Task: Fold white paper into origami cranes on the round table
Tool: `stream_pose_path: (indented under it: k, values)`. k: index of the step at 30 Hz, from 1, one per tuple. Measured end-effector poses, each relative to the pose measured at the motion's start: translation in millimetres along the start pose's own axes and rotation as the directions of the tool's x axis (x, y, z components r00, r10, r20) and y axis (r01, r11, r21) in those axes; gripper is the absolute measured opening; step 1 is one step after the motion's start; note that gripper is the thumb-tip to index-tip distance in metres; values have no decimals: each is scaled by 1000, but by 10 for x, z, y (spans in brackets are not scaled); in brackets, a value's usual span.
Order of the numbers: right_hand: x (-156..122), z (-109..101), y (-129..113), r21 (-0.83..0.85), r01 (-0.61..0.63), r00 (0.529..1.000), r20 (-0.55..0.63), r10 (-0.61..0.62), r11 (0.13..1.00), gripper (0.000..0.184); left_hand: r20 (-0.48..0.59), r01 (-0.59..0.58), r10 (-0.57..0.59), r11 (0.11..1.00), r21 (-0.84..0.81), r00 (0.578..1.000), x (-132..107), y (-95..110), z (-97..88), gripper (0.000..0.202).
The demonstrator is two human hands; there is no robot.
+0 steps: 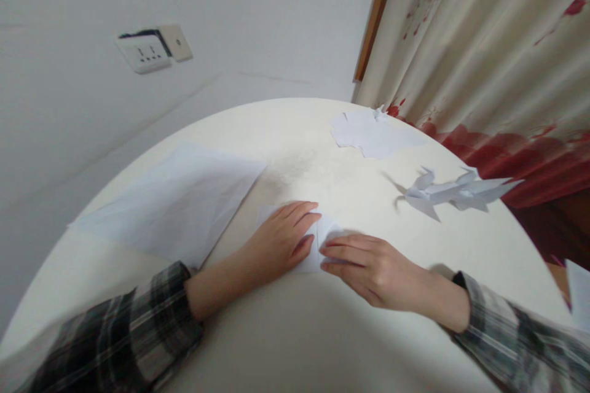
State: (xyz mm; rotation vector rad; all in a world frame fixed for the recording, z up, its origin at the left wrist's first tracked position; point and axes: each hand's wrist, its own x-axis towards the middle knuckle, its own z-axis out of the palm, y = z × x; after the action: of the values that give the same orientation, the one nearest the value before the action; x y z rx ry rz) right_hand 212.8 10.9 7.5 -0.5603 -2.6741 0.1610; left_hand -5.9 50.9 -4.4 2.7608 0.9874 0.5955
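Observation:
A small folded sheet of white paper lies on the table in front of me, with a crease line running down its middle. My left hand rests flat over its left half, fingers stretched out and thumb bent a little inward. At the right half, my right hand has its fingers closed together on the paper's edge. Both hands cover much of the sheet, so its full outline is hidden.
The round white table stands against a wall with a socket. A large paper sheet lies left. Folded paper birds are at right; an irregular paper piece lies farther back. A flowered curtain hangs beyond.

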Motion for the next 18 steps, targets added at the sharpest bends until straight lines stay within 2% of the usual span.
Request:
stream_pose_path:
  k: [9,18]
  values:
    - [3,13,-16,25,-27,999,-43,28,999,28,2,-6,6,1000,13,1000,-6,0,-9,33]
    - [-13,9,-8,19,-1,1000,-26,2,1000,29,21,-3,3,1000,15,1000,-5,4,-18,32]
